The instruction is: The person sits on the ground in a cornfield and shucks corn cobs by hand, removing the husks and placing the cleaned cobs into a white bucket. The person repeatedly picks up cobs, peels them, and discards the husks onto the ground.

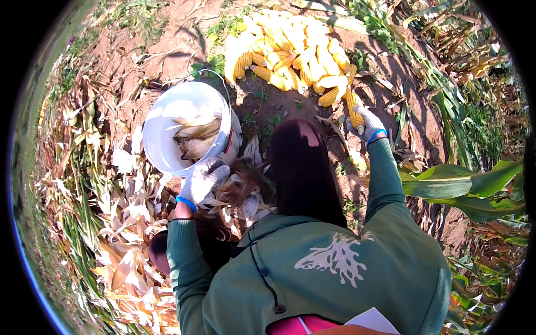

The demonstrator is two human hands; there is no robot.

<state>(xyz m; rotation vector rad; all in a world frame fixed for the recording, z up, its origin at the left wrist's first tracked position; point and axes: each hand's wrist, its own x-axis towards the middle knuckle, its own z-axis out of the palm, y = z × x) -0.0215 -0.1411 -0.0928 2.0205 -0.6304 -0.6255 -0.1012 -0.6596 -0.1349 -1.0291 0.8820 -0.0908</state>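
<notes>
My right hand (365, 124), in a white knit glove with a blue cuff, is closed around a husked yellow corn cob (354, 108) at the near right edge of a corn pile (296, 47). The cob's upper end meets the pile. My left hand (205, 180), gloved alike, is beside the lower rim of a white bucket (149, 134). Its fingers look curled, and its palm is hidden, so anything inside it cannot be made out. Several ears in pale dry husks (198, 137) lie inside the bucket, whose wire handle stands up behind it.
Dry husks (131, 240) cover the ground at my left and below the bucket. My bent knee (300, 162) rises between my hands. Green corn leaves (466, 184) reach in from the right. Cut stalks (441, 95) lie along the right side of the bare soil.
</notes>
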